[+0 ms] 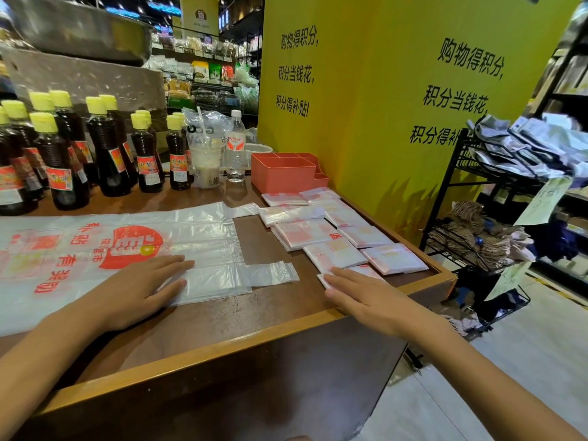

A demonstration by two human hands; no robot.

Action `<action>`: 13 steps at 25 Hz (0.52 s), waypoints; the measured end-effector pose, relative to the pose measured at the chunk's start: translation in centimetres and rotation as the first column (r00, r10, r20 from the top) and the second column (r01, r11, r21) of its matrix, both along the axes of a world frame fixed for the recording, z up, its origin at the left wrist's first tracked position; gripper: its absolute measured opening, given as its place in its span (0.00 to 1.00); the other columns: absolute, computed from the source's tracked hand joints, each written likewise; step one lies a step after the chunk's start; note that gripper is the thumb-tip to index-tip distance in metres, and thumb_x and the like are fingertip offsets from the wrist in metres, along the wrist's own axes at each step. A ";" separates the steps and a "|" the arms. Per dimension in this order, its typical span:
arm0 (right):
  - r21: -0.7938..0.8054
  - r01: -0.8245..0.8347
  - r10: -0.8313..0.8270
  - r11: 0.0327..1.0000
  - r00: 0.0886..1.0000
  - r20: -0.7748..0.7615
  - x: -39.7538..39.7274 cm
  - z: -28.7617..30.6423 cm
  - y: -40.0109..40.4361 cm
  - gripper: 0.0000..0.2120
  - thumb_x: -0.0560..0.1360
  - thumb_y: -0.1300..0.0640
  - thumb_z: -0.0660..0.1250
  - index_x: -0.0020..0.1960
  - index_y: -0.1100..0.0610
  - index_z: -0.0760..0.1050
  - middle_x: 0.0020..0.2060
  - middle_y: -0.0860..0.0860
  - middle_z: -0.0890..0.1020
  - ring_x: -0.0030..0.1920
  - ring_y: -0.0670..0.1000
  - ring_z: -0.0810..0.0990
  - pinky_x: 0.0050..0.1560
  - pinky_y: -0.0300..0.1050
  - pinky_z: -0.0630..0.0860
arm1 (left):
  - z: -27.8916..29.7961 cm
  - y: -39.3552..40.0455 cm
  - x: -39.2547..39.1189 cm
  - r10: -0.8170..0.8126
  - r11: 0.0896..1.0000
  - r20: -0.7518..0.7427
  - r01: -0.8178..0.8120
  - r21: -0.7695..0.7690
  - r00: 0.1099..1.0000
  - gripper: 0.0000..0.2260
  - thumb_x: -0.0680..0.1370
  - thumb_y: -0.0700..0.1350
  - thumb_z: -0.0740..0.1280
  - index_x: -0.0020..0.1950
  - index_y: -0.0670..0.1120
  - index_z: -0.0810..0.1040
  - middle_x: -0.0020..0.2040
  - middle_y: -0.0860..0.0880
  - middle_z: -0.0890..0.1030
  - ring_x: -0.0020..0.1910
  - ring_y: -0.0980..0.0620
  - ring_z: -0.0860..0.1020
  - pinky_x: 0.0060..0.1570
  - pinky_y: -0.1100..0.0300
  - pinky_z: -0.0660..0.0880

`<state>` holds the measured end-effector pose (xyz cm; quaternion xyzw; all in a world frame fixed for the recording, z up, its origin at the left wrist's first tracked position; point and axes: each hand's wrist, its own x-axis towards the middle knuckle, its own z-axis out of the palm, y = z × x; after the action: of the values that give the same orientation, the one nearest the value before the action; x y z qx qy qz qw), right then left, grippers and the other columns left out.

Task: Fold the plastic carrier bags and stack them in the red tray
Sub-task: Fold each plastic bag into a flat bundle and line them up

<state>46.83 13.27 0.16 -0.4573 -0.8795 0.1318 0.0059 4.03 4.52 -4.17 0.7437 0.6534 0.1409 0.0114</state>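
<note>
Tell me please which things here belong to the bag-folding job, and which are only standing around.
Job: flat bag under the left hand; folded bags, the nearest under the right hand; red tray.

Not job: sauce bottles; water bottle; cup in a bag; black rack.

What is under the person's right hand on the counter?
The right hand lies flat, fingers on a folded bag at the near end of the row. Only that bag's far edge and corner show; the rest is covered by the hand.
</note>
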 end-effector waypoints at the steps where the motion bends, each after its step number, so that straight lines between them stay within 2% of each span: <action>1: 0.012 0.013 -0.013 1.000 1.000 -0.024 0.3 0.0 0.2 0.32 0.79 0.29 0.45 0.80 0.39 0.57 0.80 0.37 0.54 0.79 0.42 0.52 0.77 0.46 0.51 | 0.0 0.0 0.0 0.004 1.000 -0.001 -0.004 -0.001 1.000 0.34 0.73 0.74 0.40 0.76 0.64 0.61 0.78 0.57 0.63 0.76 0.57 0.60 0.71 0.62 0.53; 4: 0.019 0.016 -0.014 1.000 0.997 -0.081 0.8 -0.2 0.4 0.31 0.79 0.30 0.46 0.79 0.41 0.60 0.80 0.39 0.56 0.79 0.42 0.54 0.76 0.44 0.51 | 0.1 0.1 0.0 0.007 1.000 -0.009 -0.007 -0.006 1.000 0.34 0.73 0.74 0.40 0.76 0.64 0.60 0.78 0.57 0.62 0.76 0.57 0.60 0.71 0.62 0.53; 7: 0.088 -0.013 0.019 0.996 0.997 -0.072 0.3 -0.1 0.2 0.30 0.81 0.32 0.47 0.80 0.42 0.58 0.80 0.40 0.56 0.79 0.42 0.52 0.76 0.44 0.50 | 0.2 0.0 0.1 0.008 1.000 -0.011 -0.008 -0.017 1.000 0.35 0.73 0.75 0.40 0.76 0.64 0.60 0.78 0.57 0.62 0.76 0.58 0.60 0.71 0.62 0.53; 10: 0.121 -0.068 0.079 0.990 0.993 -0.089 -2.0 0.6 0.2 0.30 0.81 0.32 0.47 0.80 0.42 0.56 0.80 0.40 0.55 0.79 0.41 0.50 0.78 0.46 0.49 | 0.5 -0.2 0.4 0.006 0.999 -0.002 -0.006 -0.032 1.000 0.38 0.71 0.78 0.39 0.76 0.64 0.59 0.79 0.57 0.61 0.77 0.57 0.59 0.72 0.61 0.53; 13: 0.142 -0.154 0.172 0.978 0.976 -0.131 -5.8 0.6 0.5 0.30 0.81 0.33 0.48 0.80 0.42 0.57 0.80 0.40 0.56 0.79 0.42 0.52 0.79 0.50 0.52 | 1.1 -0.4 1.9 0.011 0.997 0.016 -0.010 -0.071 1.000 0.43 0.68 0.80 0.37 0.78 0.63 0.56 0.79 0.59 0.57 0.77 0.58 0.57 0.72 0.63 0.50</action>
<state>41.03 13.80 0.81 -0.3715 -0.9181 0.1062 0.0878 5.93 4.12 -3.06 0.7382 0.6617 0.1239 0.0425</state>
